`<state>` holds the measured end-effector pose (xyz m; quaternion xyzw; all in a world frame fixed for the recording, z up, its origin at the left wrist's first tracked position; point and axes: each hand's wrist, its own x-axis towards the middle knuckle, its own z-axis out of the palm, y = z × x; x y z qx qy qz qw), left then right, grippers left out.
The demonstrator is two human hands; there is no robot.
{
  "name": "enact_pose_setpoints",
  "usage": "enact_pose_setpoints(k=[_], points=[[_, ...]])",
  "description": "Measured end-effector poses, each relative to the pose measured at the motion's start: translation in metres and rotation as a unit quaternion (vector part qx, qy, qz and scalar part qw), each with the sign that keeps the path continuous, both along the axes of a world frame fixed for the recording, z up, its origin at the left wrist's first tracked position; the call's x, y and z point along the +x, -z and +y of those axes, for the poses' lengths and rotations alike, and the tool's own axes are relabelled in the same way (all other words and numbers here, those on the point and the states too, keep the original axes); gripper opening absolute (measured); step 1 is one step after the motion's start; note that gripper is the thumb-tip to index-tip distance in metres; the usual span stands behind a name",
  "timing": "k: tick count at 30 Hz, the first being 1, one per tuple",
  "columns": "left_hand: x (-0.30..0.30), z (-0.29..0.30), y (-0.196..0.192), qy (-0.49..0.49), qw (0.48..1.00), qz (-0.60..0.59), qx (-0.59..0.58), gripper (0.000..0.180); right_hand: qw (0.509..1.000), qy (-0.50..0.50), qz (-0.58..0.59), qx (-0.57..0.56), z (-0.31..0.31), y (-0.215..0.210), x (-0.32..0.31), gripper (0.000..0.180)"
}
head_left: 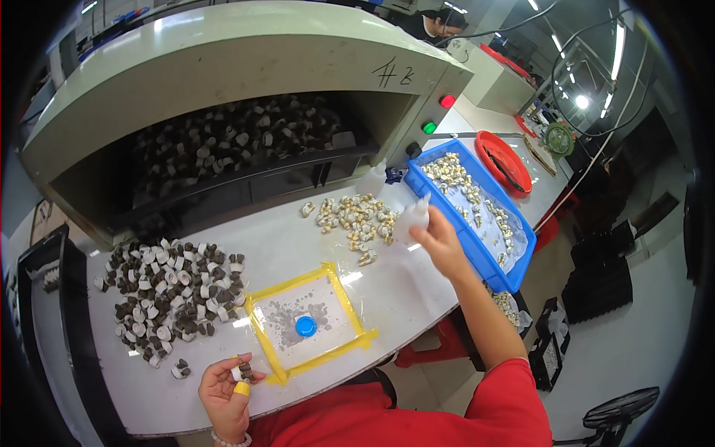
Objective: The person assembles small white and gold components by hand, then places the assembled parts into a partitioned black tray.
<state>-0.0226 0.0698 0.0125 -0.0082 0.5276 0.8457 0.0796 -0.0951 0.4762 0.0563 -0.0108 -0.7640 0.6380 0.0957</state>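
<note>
My left hand, with a yellow cot on one finger, pinches a small dark-and-white part near the table's front edge, beside the yellow-taped square. A blue cap lies inside that square. My right hand reaches out to the right and grips a small translucent squeeze bottle, held just right of a heap of pale gold-and-white parts. A big pile of dark and white parts covers the table's left side.
A blue tray with more pale parts sits at the right, a red dish behind it. A large grey machine with an opening full of dark parts spans the back, with red and green buttons. A second bottle stands near it.
</note>
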Motion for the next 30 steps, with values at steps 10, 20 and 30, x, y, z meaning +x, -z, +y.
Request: enact_pose_setpoints(k=[10, 20, 30], points=[[0.003, -0.003, 0.015, -0.023, 1.000, 0.012, -0.014, 0.031, 0.986, 0.146, 0.035, 0.070, 0.056, 0.048, -0.078, 0.036], [0.001, -0.005, 0.014, -0.023, 0.999, 0.005, -0.022, 0.031, 0.932, 0.247, 0.051, 0.261, 0.020, 0.034, -0.011, 0.032], [0.001, -0.006, 0.015, -0.015, 1.000, 0.012, -0.021, 0.030, 0.934, 0.053, 0.089, 0.342, -0.007, 0.049, -0.032, 0.033]])
